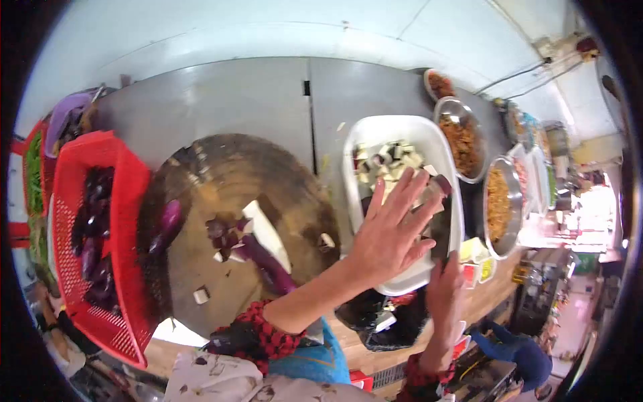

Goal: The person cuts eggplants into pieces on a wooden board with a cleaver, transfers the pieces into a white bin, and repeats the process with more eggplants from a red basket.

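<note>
My left hand (395, 228) is over a white tub (405, 122), palm down with fingers spread. Cubes of cut eggplant (392, 157) lie in the tub, and one purple-skinned piece is at my fingertips. At the tub's near right edge, my right hand (445, 288) is closed around what looks like a cleaver (442, 228); its dark, flat blade reaches into the tub and is partly hidden. On the round wooden chopping board (234, 157) are a whole eggplant (166, 224), a partly cut eggplant (264, 261), dark stem ends and a pale slice (269, 238).
A red plastic basket (130, 194) of eggplants stands left of the board. Metal bowls of chopped food (462, 144) (499, 204) line the right side. A black plastic bag (385, 328) hangs below the tub. Another person (516, 352) bends over at lower right.
</note>
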A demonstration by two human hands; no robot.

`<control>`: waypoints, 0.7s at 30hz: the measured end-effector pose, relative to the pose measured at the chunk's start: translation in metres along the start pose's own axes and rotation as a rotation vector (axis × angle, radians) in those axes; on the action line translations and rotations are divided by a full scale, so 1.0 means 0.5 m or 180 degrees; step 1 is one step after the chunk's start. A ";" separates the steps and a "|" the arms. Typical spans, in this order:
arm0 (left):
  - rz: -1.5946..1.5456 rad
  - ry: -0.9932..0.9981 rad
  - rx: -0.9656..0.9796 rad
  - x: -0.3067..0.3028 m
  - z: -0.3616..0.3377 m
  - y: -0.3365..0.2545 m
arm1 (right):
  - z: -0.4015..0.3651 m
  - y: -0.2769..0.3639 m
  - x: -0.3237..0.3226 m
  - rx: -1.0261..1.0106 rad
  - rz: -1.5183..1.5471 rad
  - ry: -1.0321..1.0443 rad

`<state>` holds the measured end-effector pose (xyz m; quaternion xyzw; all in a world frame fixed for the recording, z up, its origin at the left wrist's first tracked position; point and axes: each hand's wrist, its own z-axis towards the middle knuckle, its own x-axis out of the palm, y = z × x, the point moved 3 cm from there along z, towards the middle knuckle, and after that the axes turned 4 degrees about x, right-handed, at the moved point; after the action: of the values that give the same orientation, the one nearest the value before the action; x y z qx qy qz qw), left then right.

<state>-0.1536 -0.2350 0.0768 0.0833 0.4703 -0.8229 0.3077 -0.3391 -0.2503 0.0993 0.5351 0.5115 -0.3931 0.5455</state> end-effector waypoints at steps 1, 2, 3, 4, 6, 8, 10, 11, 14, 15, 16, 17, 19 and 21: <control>0.0011 -0.0051 0.0005 -0.015 -0.010 -0.002 | 0.022 0.005 -0.009 0.0155 -0.0001 0.0037; 0.0021 -0.0404 0.0014 -0.042 -0.033 0.008 | 0.038 -0.010 -0.007 0.0404 -0.0214 0.0097; 0.0286 -0.0611 -0.0071 -0.071 -0.068 0.028 | 0.033 -0.037 0.017 0.0307 -0.0034 -0.0588; 0.0538 -0.0817 -0.0156 -0.105 -0.114 0.051 | 0.031 -0.042 0.022 0.0347 0.0472 -0.0713; 0.1455 -0.0900 -0.0556 -0.193 -0.215 0.088 | 0.021 -0.060 0.039 -0.0218 0.1018 -0.1245; 0.1538 -0.0901 -0.1169 -0.258 -0.285 0.127 | -0.006 -0.042 0.044 0.0309 0.1556 -0.0544; 0.2001 -0.0445 -0.1049 -0.284 -0.317 0.137 | -0.047 -0.041 0.087 0.0707 0.2529 0.0331; 0.2420 0.0033 -0.0913 -0.288 -0.327 0.137 | -0.061 -0.006 0.089 0.0810 0.2764 0.0694; 0.2433 -0.0111 -0.1262 -0.330 -0.350 0.164 | -0.102 0.059 0.102 0.0356 0.2401 0.1363; 0.2247 -0.0259 -0.1540 -0.347 -0.365 0.179 | -0.114 0.063 0.121 -0.0157 0.2180 0.1229; 0.2286 -0.0144 -0.1526 -0.361 -0.371 0.187 | -0.125 0.075 0.125 -0.0123 0.2071 0.1415; 0.2272 -0.0150 -0.1536 -0.371 -0.375 0.187 | -0.133 0.090 0.116 -0.0124 0.2054 0.1416; 0.1926 -0.0067 -0.1728 -0.391 -0.375 0.191 | -0.150 0.124 0.099 0.0361 0.2113 0.2005; 0.2003 -0.0262 -0.1548 -0.409 -0.372 0.198 | -0.170 0.119 0.118 -0.0078 0.2393 0.1489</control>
<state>0.0388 -0.0302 -0.0088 0.1149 0.5902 -0.5558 0.5741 -0.2829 -0.1525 0.0603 0.7520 0.3956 -0.0296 0.5265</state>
